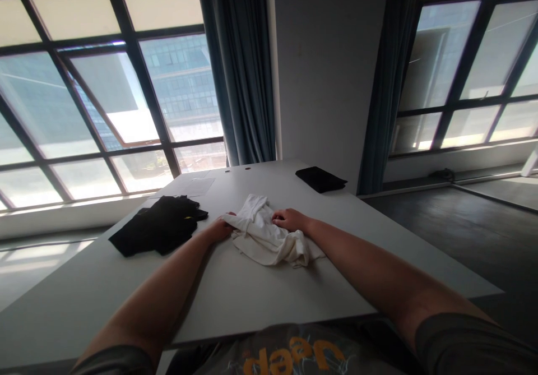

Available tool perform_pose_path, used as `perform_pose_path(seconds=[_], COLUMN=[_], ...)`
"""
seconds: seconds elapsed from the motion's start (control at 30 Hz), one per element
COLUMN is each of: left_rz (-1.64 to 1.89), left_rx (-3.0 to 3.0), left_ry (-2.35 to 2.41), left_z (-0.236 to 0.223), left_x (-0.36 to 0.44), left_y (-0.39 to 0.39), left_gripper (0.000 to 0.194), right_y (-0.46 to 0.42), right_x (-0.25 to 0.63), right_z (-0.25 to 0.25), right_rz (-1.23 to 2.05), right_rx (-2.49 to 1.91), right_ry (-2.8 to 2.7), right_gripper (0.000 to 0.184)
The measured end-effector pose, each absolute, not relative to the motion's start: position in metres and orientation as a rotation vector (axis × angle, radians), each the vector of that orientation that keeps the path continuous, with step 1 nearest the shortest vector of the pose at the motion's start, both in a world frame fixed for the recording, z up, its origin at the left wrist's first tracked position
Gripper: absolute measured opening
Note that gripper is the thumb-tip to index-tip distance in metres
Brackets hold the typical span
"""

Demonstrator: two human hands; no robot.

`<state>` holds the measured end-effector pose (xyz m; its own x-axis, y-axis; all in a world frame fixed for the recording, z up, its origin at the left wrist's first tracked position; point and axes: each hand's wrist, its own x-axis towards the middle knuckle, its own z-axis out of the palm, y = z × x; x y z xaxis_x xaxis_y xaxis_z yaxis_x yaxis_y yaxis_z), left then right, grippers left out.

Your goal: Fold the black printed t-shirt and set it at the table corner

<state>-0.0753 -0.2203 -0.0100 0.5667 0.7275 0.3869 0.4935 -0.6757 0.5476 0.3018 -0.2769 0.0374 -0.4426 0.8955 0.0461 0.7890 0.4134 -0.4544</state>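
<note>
Here the left hand (221,230) is resting on the table (235,296), its fingers curling onto the left edge of a crumpled white garment (269,237) and pinching the cloth there. The right hand (290,218) is lying on top of the same garment, at about one o'clock from its middle, fingers bent and gripping a fold of the fabric. Both forearms are stretching forward across the table from the near edge, the two hands sitting close together with the bunched cloth between and under them.

The white garment is lying near the middle of the table, rumpled, with one part trailing toward five o'clock beside the right forearm.

At nine o'clock from the hands, a loose heap of black clothing (159,230) with a small yellow mark is spreading over the table, just beside the left hand but apart from the white cloth. At one o'clock, well apart and near the far edge, a folded black garment (320,179) is lying flat. At eleven o'clock a sheet of paper (197,187) is lying on the table. Beyond the table, large windows (105,100) and blue curtains (239,72) are filling the far wall.
</note>
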Motion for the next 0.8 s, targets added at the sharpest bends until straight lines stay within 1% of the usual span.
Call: perform_pose_path(seconds=[0.27, 0.47, 0.63, 0.8], left_rz=[0.828, 0.839, 0.835, 0.845], left_rx=[2.404, 2.434, 2.458, 2.452], left_ry=[0.998, 1.020, 1.015, 1.019], left_z=[-0.0087, -0.0073, -0.0042, -0.0026], left_x=[-0.0762, -0.0763, -0.0762, -0.0740], left_y=[-0.2220, -0.2203, -0.2224, -0.2248], left_gripper=[0.019, 0.017, 0.011, 0.012], right_y=[-0.2786, -0.2788, -0.2765, -0.2777], right_x=[0.3029, 0.3018, 0.3020, 0.3019], right_z=[0.0380, 0.0382, 0.0368, 0.0374], right_rz=[0.559, 0.553, 0.548, 0.546], right_rx=[-1.463, -1.464, -1.464, -1.473], right_ry=[-2.385, -2.383, -2.388, -2.388], right_gripper=[0.042, 0.042, 0.042, 0.042])
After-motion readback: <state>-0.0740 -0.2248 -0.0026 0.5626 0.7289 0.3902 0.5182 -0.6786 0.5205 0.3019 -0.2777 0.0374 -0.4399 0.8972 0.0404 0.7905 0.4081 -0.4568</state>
